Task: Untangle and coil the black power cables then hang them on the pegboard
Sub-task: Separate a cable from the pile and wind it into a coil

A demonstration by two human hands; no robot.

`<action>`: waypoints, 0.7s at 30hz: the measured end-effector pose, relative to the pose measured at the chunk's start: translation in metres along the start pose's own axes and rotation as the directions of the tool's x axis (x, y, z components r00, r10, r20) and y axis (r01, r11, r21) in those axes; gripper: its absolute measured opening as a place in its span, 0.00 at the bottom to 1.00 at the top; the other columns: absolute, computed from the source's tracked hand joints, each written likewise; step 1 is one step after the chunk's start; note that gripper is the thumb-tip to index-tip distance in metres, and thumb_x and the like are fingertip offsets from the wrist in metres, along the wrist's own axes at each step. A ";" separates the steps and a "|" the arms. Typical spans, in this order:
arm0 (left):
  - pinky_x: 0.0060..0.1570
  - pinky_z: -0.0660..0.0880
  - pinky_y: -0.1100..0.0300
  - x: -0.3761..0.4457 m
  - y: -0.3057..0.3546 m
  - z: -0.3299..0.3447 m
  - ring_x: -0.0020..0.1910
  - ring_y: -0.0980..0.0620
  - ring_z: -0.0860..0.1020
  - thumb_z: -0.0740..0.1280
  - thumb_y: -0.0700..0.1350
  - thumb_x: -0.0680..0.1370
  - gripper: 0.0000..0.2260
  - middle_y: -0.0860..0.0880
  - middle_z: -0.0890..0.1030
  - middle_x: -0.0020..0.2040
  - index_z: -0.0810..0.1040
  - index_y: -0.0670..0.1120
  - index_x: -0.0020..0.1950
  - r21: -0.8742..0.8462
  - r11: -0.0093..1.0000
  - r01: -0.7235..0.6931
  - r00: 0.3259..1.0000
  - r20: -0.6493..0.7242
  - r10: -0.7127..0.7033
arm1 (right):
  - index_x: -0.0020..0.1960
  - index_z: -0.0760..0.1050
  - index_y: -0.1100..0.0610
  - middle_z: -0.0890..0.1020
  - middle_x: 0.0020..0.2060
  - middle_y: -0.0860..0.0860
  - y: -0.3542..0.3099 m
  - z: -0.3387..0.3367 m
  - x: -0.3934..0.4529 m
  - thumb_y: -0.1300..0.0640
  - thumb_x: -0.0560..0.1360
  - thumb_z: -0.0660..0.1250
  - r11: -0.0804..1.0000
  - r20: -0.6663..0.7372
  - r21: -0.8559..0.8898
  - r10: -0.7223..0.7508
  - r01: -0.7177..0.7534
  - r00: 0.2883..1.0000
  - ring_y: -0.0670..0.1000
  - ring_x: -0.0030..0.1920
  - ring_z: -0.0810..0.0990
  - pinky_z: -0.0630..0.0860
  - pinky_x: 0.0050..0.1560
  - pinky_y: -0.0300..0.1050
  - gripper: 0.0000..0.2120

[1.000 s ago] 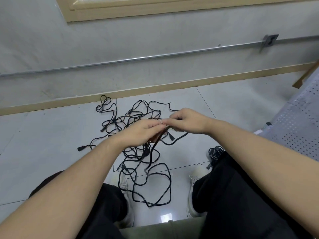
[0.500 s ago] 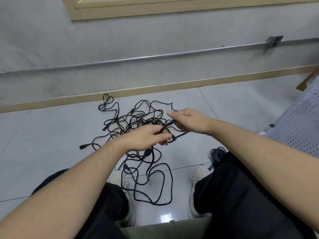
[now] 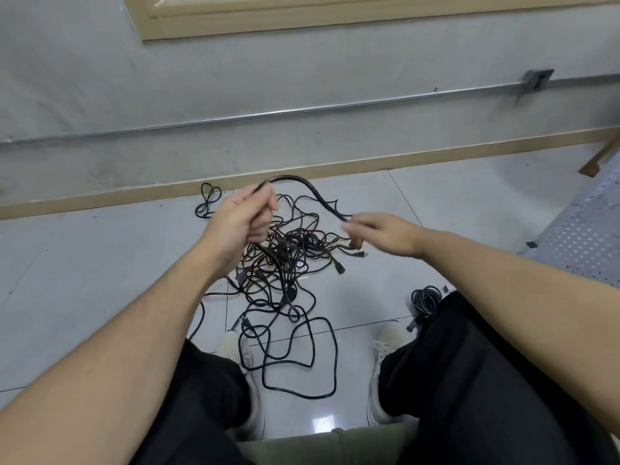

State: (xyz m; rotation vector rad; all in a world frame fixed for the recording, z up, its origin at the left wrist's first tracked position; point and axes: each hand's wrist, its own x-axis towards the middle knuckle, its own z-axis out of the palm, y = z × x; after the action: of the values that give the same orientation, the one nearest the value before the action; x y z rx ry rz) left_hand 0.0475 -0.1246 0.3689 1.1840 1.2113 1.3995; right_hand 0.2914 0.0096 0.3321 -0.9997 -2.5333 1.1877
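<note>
Above the tangled heap of thin black power cables [image 3: 285,250] on the pale grey tiled floor [image 3: 100,263], both bare hands are raised with one length of black cable [image 3: 302,182] arching between them. The left hand [image 3: 240,219] is curled into a loose fist around that length, which comes out past its thumb at the top and drops from under the fist into the heap. The right hand [image 3: 379,234], on the far side of the heap from the left, pinches the other end of the arch between thumb and fingertips; its remaining fingers are blurred, so how they lie is unclear.

From the heap, several black plugs [image 3: 339,268] lie at its right edge, and a wide loose loop of cable [image 3: 332,364] trails toward the person, running between two off-white shoes [image 3: 385,344]. A small closed loop [image 3: 208,201] sits apart at the heap's far left, close to the tan skirting board [image 3: 436,156]. To the right of the heap, beside the right knee in black trousers [image 3: 469,380], rests a neatly wound coil of black cable [image 3: 425,298]. Further right of the heap, at the frame edge, is a pale perforated metal panel [image 3: 583,243]. Beyond the heap, a grey wall [image 3: 235,78] carries a horizontal metal conduit [image 3: 302,110] leading to a metal outlet box [image 3: 536,82].
</note>
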 end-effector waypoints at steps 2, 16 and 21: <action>0.25 0.52 0.64 0.000 0.002 -0.011 0.24 0.56 0.56 0.61 0.51 0.81 0.15 0.54 0.64 0.25 0.79 0.52 0.36 0.017 1.000 -0.011 0.997 -0.076 0.013 | 0.40 0.72 0.57 0.76 0.35 0.48 0.001 -0.005 -0.001 0.38 0.81 0.61 0.981 -0.135 0.194 0.002 0.025 0.991 0.50 0.38 0.76 0.75 0.51 0.49 0.23; 0.28 0.60 0.60 -0.007 -0.012 0.032 0.27 0.54 0.64 0.64 0.60 0.81 0.18 0.53 0.70 0.28 0.77 0.50 0.38 0.629 0.774 0.078 0.953 0.180 -0.243 | 0.35 0.74 0.56 0.74 0.25 0.42 -0.036 0.006 -0.013 0.44 0.79 0.69 0.996 -0.008 0.004 -0.095 0.095 0.995 0.42 0.29 0.70 0.67 0.35 0.36 0.20; 0.26 0.67 0.57 -0.005 0.004 0.016 0.26 0.53 0.61 0.71 0.70 0.70 0.27 0.53 0.65 0.25 0.68 0.51 0.28 0.415 0.908 0.059 0.997 0.018 -0.073 | 0.44 0.83 0.52 0.86 0.46 0.56 -0.009 0.004 -0.013 0.25 0.67 0.69 1.000 0.267 0.006 0.007 -0.009 0.964 0.54 0.49 0.82 0.75 0.60 0.54 0.30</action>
State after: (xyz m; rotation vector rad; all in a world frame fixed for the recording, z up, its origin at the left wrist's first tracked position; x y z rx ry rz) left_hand 0.0641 -0.1277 0.3730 1.4316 1.5610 1.0938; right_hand 0.2953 -0.0057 0.3374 -0.9029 -2.7249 1.4196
